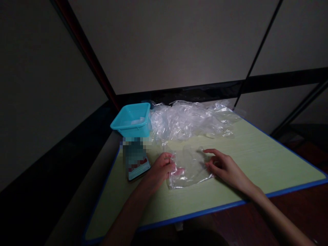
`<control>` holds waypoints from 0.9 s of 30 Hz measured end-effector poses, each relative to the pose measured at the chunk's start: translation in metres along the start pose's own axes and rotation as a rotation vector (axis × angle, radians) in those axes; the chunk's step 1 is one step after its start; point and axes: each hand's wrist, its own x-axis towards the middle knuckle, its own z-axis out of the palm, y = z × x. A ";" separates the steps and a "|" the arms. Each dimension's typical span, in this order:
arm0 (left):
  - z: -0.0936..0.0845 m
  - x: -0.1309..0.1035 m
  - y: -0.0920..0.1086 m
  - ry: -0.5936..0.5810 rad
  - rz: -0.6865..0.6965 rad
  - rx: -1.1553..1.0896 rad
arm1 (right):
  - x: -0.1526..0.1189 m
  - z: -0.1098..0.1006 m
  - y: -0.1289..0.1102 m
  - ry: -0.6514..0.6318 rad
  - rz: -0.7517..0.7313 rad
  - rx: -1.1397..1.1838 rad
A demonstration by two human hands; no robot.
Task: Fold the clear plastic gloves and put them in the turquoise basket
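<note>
Domestic interior, apparently a room in a home. Diagnostic features: tall, pale sliding-type panels point(179, 44), resembling wardrobe doors, crossed by a glossy black band point(282, 81); a small, light-green table point(271, 162) with blue edging, standing close to the panels; dark reddish flooring point(289, 212); and a household turquoise plastic basin point(134, 132) on the tabletop. Lighting is dim.

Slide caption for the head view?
Left hand and right hand at a clear plastic sheet, crumpled plastic heap and turquoise basin beyond.
</note>
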 end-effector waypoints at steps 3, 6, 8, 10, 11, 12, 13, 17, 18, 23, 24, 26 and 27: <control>0.000 0.000 -0.001 -0.014 -0.012 -0.032 | 0.000 0.000 -0.001 0.004 0.000 0.006; -0.001 0.000 -0.002 -0.026 -0.024 -0.059 | 0.000 0.000 0.000 0.007 -0.004 -0.004; -0.002 0.001 -0.003 -0.029 -0.029 -0.075 | 0.000 0.000 0.000 0.006 -0.006 -0.009; -0.003 0.001 -0.003 -0.023 -0.027 -0.086 | -0.001 -0.001 0.000 0.005 -0.008 -0.014; -0.004 0.001 -0.003 -0.018 -0.025 -0.090 | -0.002 -0.001 0.000 0.007 -0.009 -0.019; -0.004 0.001 -0.003 -0.013 -0.024 -0.092 | -0.002 -0.001 0.000 0.010 -0.010 -0.024; -0.004 0.001 -0.003 -0.007 -0.022 -0.094 | -0.002 -0.001 0.000 0.013 -0.011 -0.027; -0.003 -0.001 -0.002 0.012 -0.015 -0.095 | -0.003 0.000 0.001 0.051 -0.011 -0.019; -0.003 -0.001 -0.002 0.017 -0.014 -0.094 | -0.003 0.000 0.002 0.075 -0.015 -0.021; -0.002 -0.001 -0.002 0.036 -0.015 -0.095 | -0.009 0.000 -0.003 0.287 -0.134 -0.204; -0.001 -0.001 -0.002 0.036 -0.016 -0.096 | -0.011 0.001 -0.006 0.288 -0.214 -0.272; -0.001 -0.001 -0.002 0.035 -0.018 -0.096 | -0.015 0.005 -0.014 0.160 -0.417 -0.413; -0.001 -0.001 -0.002 0.035 -0.017 -0.095 | -0.017 0.009 -0.017 0.049 -0.511 -0.480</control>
